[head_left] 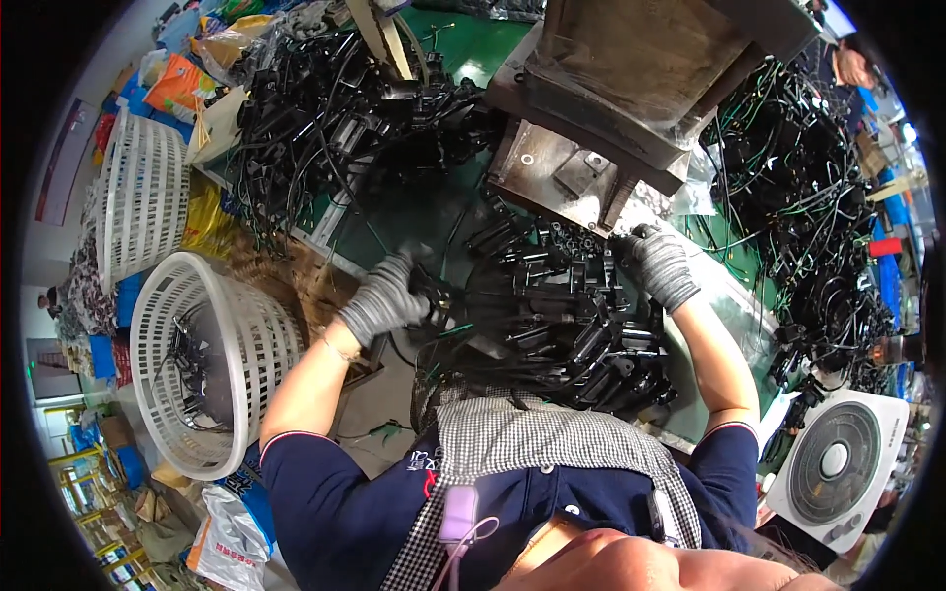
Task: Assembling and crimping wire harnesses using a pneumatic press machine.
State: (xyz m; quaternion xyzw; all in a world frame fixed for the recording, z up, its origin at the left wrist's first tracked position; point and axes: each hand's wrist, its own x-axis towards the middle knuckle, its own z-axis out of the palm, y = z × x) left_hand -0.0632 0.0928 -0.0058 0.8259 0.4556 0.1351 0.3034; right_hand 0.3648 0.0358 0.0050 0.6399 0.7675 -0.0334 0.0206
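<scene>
My left hand (382, 297), in a grey striped knit glove, is closed around a black part (434, 298) at the left of a heap; motion blurs its fingers. My right hand (662, 266), in a matching glove, has its fingers curled near the front corner of a metal press (567, 177). What those fingers hold, if anything, is hidden. Between my hands lies a heap of black plastic parts (562, 305) with cables, reaching almost to my checked apron (552, 438). Small metal pieces (581, 239) lie by the press, at the heap's far edge.
Tangled black parts with cables (335, 128) cover the far left of the green table; another pile (798, 207) lies at the right. White perforated baskets (236, 364) stand at my left, the nearer one holding black parts. A round-grilled fan (836, 458) is at the lower right.
</scene>
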